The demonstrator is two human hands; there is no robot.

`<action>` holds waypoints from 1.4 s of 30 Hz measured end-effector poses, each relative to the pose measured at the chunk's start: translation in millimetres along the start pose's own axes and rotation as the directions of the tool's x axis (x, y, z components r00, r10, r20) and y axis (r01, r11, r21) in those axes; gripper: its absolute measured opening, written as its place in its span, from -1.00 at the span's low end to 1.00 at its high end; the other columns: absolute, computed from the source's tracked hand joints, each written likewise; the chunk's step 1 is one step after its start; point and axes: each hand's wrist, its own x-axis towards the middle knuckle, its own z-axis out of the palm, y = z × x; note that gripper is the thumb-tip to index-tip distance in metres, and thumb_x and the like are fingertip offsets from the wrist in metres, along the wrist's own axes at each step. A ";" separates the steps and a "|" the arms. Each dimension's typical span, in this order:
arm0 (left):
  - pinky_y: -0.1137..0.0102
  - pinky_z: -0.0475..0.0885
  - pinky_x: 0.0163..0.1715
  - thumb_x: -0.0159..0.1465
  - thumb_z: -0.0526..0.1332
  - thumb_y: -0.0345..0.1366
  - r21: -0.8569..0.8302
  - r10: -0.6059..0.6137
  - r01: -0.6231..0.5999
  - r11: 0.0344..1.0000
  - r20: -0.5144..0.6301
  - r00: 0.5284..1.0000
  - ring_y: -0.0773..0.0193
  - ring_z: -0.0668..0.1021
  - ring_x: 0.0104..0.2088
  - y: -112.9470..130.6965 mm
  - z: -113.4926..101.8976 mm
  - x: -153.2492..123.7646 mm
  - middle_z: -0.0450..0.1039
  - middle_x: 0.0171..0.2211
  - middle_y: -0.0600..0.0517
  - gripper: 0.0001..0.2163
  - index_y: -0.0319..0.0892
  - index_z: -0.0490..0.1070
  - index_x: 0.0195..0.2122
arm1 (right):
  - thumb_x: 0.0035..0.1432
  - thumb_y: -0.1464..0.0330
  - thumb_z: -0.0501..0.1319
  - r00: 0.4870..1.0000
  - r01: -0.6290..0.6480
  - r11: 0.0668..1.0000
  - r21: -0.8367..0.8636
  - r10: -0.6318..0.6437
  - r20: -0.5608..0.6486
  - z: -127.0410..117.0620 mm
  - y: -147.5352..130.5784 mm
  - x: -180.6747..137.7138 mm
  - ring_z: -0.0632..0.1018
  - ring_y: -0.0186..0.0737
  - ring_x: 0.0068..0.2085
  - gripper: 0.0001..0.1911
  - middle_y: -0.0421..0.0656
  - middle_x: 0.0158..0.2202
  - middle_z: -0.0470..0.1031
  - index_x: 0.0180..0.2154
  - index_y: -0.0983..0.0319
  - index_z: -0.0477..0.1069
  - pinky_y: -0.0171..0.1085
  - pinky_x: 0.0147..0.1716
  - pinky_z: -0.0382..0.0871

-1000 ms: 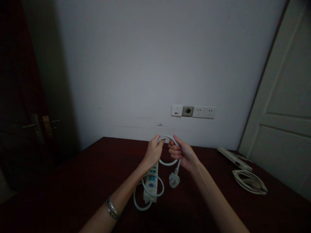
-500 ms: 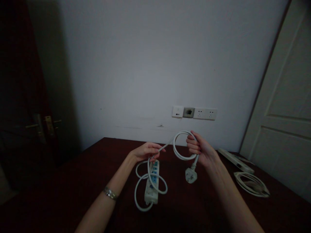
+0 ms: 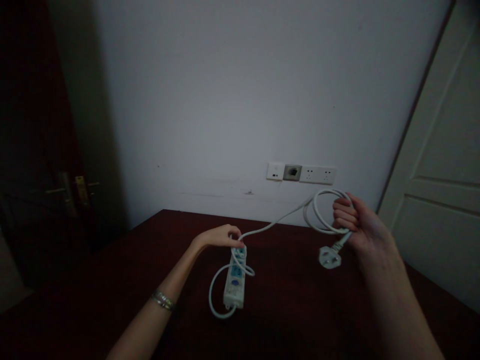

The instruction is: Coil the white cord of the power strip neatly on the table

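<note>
A white power strip (image 3: 234, 292) with blue sockets lies lengthwise on the dark red table. My left hand (image 3: 221, 236) is closed at its far end, fingers bent down around that end; whether the cord is also pinched there is hidden. The strip's white cord (image 3: 277, 221) loops over the sockets, passes by my left fingers and stretches up to the right. Raised at the right, my right hand (image 3: 360, 220) is wrapped around several coils of this cord. Below those fingers hangs the three-pin plug (image 3: 330, 257), its face towards me.
Wall sockets (image 3: 318, 174) and a grey wall plate (image 3: 292, 172) sit above the table's back edge. A pale door (image 3: 442, 200) stands at the right, a dark door with a handle (image 3: 80, 190) at the left. The table (image 3: 300, 310) reaches the wall.
My right hand has moved right and slightly up with the coils and plug, drawing out more cord. My left hand has come down to the strip's far end. The loops over the strip have shrunk.
</note>
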 end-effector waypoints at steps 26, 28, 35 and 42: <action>0.37 0.34 -0.18 0.02 -0.04 -0.65 -0.007 0.015 -0.014 1.000 0.103 0.995 0.29 0.49 -0.21 21.5 -27.1 -79.9 0.49 -0.24 -0.01 -0.57 -0.19 0.45 -0.20 | 0.09 0.56 -0.03 0.988 0.058 0.881 0.470 -0.118 0.099 -82.8 -55.3 4.3 -0.06 -0.49 -0.74 -0.78 -0.42 -0.67 -0.20 -0.43 0.13 -0.02 -0.51 -0.83 -0.30; 0.38 0.33 -0.23 -0.03 -0.03 -0.65 0.149 0.030 -0.036 0.988 0.040 0.999 0.29 0.48 -0.28 29.0 -22.3 -78.6 0.48 -0.32 0.01 -0.61 -0.19 0.45 -0.29 | 0.11 0.56 -0.05 0.993 0.075 0.916 0.394 -0.105 0.056 -73.6 -48.5 6.0 -0.08 -0.50 -0.74 -0.79 -0.42 -0.65 -0.23 -0.44 0.14 -0.02 -0.50 -0.82 -0.30; 0.44 0.25 -0.41 0.07 0.09 -0.47 0.472 0.143 -0.057 0.880 -0.147 0.979 0.32 0.36 -0.43 65.8 10.3 -89.5 0.32 -0.44 0.04 -0.94 -0.21 0.27 -0.44 | 0.22 0.49 -0.17 0.976 0.196 0.975 0.102 -0.184 -0.117 -53.8 -31.9 7.9 -0.10 -0.52 -0.76 -0.79 -0.43 -0.63 -0.31 -0.46 0.18 0.02 -0.51 -0.83 -0.30; 0.49 0.27 -0.49 0.26 0.07 -0.20 0.153 0.076 0.013 0.988 -0.565 0.821 0.40 0.39 -0.57 65.9 24.9 -89.0 0.36 -0.58 0.10 -0.81 -0.22 0.35 -0.32 | 0.25 0.44 -0.18 0.968 0.185 0.983 -0.002 -0.183 -0.174 -60.8 -26.4 14.4 -0.04 -0.53 -0.77 -0.74 -0.43 -0.68 -0.20 -0.48 0.21 0.08 -0.51 -0.85 -0.27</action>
